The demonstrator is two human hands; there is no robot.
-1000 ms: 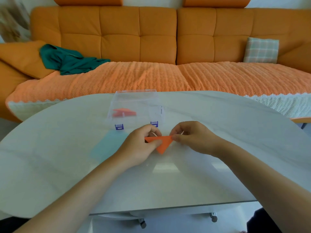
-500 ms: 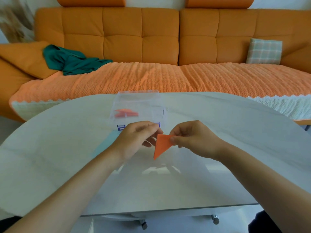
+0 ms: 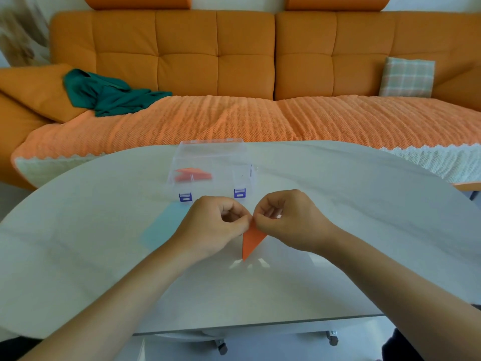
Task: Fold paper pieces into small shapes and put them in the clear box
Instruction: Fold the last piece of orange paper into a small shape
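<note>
Orange paper triangle (image 3: 251,241) hangs tip-down between the hands, just above the table (image 3: 364,230). Left hand (image 3: 216,227) and right hand (image 3: 289,220) are both curled, pinching its top corner. Risk: the pinch area is tiny, so the paper could slip or the next crease could skew. Light blue sheet (image 3: 164,227) lies just left of the left hand. Clear box (image 3: 213,152) sits just beyond the hands with folded orange pieces (image 3: 192,174) inside.

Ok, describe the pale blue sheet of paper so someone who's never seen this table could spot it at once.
On the white oval table before the orange sofa, find the clear plastic box with blue latches. Just in front of its left latch, beside the left hand, lies the pale blue paper sheet. It alone is blue and flat; the other papers are orange and folded.
</note>
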